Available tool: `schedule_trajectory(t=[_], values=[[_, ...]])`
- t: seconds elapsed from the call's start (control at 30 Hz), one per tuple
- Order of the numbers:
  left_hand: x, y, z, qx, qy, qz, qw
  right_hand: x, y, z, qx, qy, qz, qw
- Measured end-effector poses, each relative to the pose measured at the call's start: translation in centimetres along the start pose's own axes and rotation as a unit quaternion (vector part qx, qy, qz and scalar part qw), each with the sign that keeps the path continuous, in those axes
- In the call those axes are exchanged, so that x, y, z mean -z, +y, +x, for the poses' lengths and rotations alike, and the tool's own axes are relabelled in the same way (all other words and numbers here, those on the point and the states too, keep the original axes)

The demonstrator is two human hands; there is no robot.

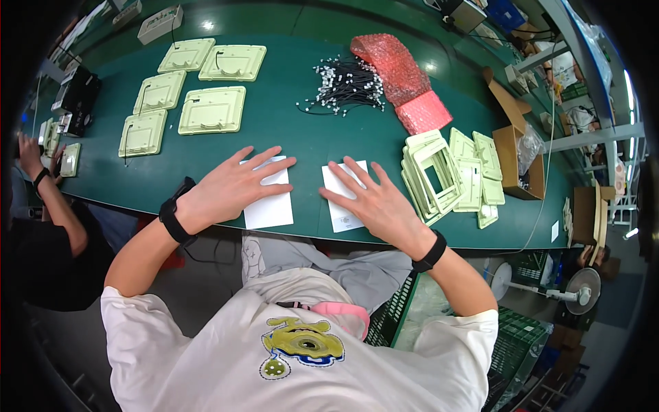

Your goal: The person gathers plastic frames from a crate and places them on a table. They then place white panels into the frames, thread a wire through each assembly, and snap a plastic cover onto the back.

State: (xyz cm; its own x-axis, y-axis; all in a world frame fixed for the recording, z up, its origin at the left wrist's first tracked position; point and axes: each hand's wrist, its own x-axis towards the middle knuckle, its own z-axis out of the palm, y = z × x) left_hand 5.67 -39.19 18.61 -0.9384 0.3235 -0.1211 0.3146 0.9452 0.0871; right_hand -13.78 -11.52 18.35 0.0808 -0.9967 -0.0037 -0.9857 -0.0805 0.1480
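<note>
My left hand (230,189) lies spread over a white sheet of paper (271,211) near the table's front edge. To its right, my right hand (377,202) rests with fingers apart on a second white paper (343,218), which bears a small print at its lower edge. Neither hand grips anything. Beyond my left hand are several pale green plastic panels (211,110), some with a thin black cable. Right of my right hand stands a stack of pale green frames (431,175), with flat pale green panels (469,184) beside it.
A heap of black cables with white connectors (347,86) lies mid-table, beside red bubble wrap (395,72). An open cardboard box (511,161) stands at the right. At the far left, a co-worker's hand (31,156) is near another panel. Green crates (515,340) and a fan (582,292) are lower right.
</note>
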Motion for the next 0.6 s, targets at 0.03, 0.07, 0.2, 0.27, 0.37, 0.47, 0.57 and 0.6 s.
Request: schedule_trajectory(t=[0.03, 0.07, 0.2, 0.27, 0.37, 0.47, 0.57, 0.6], values=[[-0.2, -0.3, -0.1, 0.000, -0.001, -0.001, 1.000, 0.3, 0.1, -0.2, -0.021, -0.040, 0.003, 0.999], [-0.3, -0.5, -0.2, 0.006, 0.000, 0.002, 1.000, 0.7, 0.3, -0.3, -0.042, -0.080, 0.006, 0.996], [0.0, -1.6, 0.0, 0.036, 0.000, -0.022, 0.999, 2.2, 1.5, -0.2, -0.096, -0.147, 0.001, 0.984], [0.5, -2.0, 0.3, 0.080, -0.004, -0.090, 0.993, 2.2, 2.2, -0.3, -0.115, -0.159, -0.003, 0.981], [0.6, -2.0, 0.9, 0.083, 0.017, -0.160, 0.983, 1.7, 3.3, -0.6, -0.146, -0.120, 0.102, 0.977], [-0.2, -1.3, 1.4, 0.079, 0.047, -0.186, 0.978, 0.9, 2.6, -0.5, -0.178, -0.093, 0.126, 0.971], [-0.9, -0.6, 1.1, 0.071, 0.087, -0.169, 0.979, 0.8, 0.4, -0.9, -0.211, -0.076, 0.133, 0.966], [-1.0, -0.2, 1.0, 0.069, 0.095, -0.169, 0.979, 1.1, -0.5, -1.2, -0.232, -0.074, 0.127, 0.962]])
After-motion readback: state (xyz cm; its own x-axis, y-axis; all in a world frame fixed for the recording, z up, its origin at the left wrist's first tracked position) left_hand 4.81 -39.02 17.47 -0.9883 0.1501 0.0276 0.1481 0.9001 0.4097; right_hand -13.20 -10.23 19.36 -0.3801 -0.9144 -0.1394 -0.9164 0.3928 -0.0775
